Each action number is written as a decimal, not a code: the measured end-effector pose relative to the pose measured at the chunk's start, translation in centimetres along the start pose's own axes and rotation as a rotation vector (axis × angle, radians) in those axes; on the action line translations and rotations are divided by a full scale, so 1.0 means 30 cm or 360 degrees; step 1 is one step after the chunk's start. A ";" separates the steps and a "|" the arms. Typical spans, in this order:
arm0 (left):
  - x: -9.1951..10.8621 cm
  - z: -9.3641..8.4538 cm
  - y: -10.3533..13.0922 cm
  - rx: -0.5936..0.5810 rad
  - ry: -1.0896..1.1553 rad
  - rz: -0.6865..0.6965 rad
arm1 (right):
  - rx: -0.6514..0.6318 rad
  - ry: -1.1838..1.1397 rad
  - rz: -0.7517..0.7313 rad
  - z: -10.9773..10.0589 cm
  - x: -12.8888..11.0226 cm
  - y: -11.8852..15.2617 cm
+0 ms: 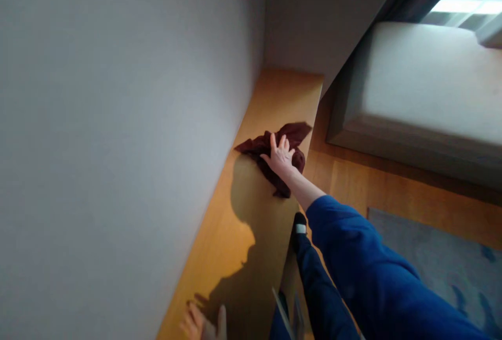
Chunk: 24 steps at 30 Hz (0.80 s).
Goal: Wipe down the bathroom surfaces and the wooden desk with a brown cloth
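Observation:
Pressed flat with fingers spread, my right hand lies on a crumpled dark red cloth. The cloth rests on a long, narrow wooden surface, with one corner close to the wall and another near the surface's right edge. At the bottom of the view my left hand is partly cut off, its fingers apart and nothing seen in it. It is over or on the same wooden surface; which of the two I cannot tell.
A grey wall runs along the surface's left side. At the right stand a light upholstered seat and a grey rug on the wooden floor. My leg and dark shoe are beside the surface's right edge.

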<state>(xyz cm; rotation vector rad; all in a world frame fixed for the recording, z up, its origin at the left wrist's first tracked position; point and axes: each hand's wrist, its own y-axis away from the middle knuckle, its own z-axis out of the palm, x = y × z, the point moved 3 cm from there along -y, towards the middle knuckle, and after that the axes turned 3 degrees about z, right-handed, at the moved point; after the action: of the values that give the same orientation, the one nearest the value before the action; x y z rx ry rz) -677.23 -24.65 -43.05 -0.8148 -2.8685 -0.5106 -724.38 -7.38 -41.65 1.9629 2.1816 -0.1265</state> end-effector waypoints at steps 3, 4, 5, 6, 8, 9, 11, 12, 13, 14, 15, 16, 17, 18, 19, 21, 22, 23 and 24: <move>0.410 0.023 -0.143 0.0051 0.0240 0.0184 | -0.0283 -0.0009 -0.0566 0.035 -0.013 0.145; 0.551 0.027 -0.191 0.0022 0.0299 0.0194 | -0.0415 -0.0060 -0.0891 0.055 -0.022 0.212; 0.686 0.030 -0.239 -0.0028 0.0346 0.0195 | -0.0543 -0.0128 -0.1284 0.073 -0.032 0.271; 0.807 0.028 -0.287 -0.0029 0.0398 0.0126 | -0.0631 -0.0186 -0.1618 0.085 -0.035 0.307; 1.021 0.020 -0.382 0.0018 0.0463 0.0050 | -0.0689 -0.0243 -0.2066 0.091 -0.032 0.273; 1.113 0.017 -0.428 0.0045 0.0467 0.0047 | -0.0668 -0.0240 -0.2132 0.085 -0.028 0.197; 1.267 0.026 -0.509 0.0042 0.0434 0.0027 | -0.0570 -0.0201 -0.1984 0.054 -0.012 -0.054; 1.329 0.039 -0.543 0.0015 0.0408 -0.0021 | -0.0506 -0.0182 -0.1807 0.032 0.006 -0.212; 1.382 0.059 -0.572 -0.0025 0.0383 -0.0088 | -0.0424 -0.0163 -0.1578 0.008 0.034 -0.377; 1.428 0.083 -0.595 -0.0071 0.0361 -0.0161 | -0.0333 -0.0144 -0.1315 -0.017 0.072 -0.539; 1.466 0.110 -0.612 -0.0111 0.0337 -0.0233 | -0.0261 -0.0116 -0.1034 -0.038 0.120 -0.686; 1.497 0.137 -0.624 -0.0122 0.0301 -0.0302 | -0.0217 -0.0090 -0.0781 -0.055 0.170 -0.808; 1.522 0.160 -0.632 -0.0108 0.0254 -0.0351 | -0.0176 -0.0065 -0.0549 -0.068 0.220 -0.899; 1.541 0.180 -0.637 -0.0082 0.0197 -0.0381 | -0.0137 -0.0043 -0.0372 -0.079 0.261 -0.954; 1.555 0.195 -0.640 -0.0061 0.0134 -0.0401 | -0.0100 -0.0026 -0.0265 -0.087 0.289 -0.974; 1.571 0.213 -0.642 -0.0050 0.0020 -0.0418 | -0.0070 -0.0013 -0.0270 -0.093 0.302 -0.922; 1.575 0.217 -0.642 -0.0065 -0.0016 -0.0416 | -0.0108 -0.0022 -0.0390 -0.089 0.288 -0.863; 1.576 0.220 -0.644 -0.0072 -0.0038 -0.0414 | -0.0181 -0.0041 -0.0585 -0.079 0.262 -0.795; 1.576 0.222 -0.646 -0.0059 -0.0056 -0.0419 | -0.0294 -0.0079 -0.0841 -0.064 0.227 -0.728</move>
<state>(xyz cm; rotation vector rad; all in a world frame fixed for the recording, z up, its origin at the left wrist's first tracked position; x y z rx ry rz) -727.73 -14.66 -45.39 -0.4550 -3.0246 -0.5839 -746.86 -2.82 -42.77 1.2411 2.5193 -0.0473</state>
